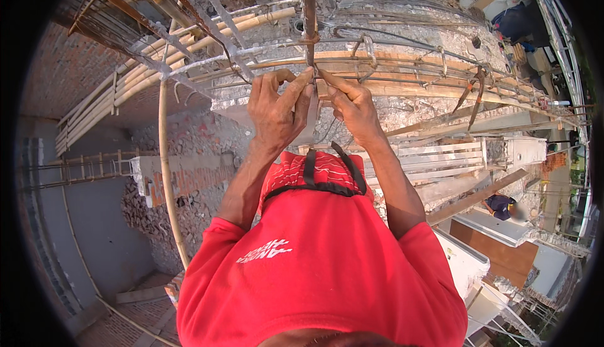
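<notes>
Both of my hands meet at a rusty vertical steel bar [309, 13], where it crosses several long horizontal reinforcing bars [402, 75]. My left hand [277, 105] is closed, thumb and forefinger pinched together against the bar's left side. From the right, my right hand [353, 105] reaches to the same spot, its forefinger stretched to the joint and the other fingers curled. Whatever thin piece the fingertips hold is too small to make out. Bent steel stirrups [368, 51] sit around the horizontal bars just right of my hands.
Pincers [477, 95] hang on the bars at the right. Timber boards [421, 89] run under the steel. Bamboo poles [141, 73] and an upright pole [167, 158] stand left. Broken rubble [189, 130] lies far below, and another person [501, 205] is low at right.
</notes>
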A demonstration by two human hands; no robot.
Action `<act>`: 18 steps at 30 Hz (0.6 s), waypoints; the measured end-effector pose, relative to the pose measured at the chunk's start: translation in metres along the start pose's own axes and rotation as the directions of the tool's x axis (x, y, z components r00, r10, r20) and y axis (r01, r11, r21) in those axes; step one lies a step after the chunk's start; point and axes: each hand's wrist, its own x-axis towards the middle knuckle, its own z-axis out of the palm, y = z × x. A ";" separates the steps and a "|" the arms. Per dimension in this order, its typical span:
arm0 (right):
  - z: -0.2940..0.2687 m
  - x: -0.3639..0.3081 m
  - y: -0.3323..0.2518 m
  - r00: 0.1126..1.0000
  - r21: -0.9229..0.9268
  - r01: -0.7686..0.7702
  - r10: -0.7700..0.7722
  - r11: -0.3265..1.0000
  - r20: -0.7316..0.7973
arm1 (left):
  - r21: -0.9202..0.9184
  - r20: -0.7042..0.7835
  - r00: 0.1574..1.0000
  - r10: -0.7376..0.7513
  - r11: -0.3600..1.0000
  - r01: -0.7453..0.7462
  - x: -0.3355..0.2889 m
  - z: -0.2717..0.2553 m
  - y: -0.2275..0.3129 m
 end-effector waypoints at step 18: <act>0.025 0.004 -0.002 0.967 0.171 -0.020 -0.024 0.985 0.254 | -0.275 0.486 0.870 0.087 0.960 0.058 0.060 0.003 -0.053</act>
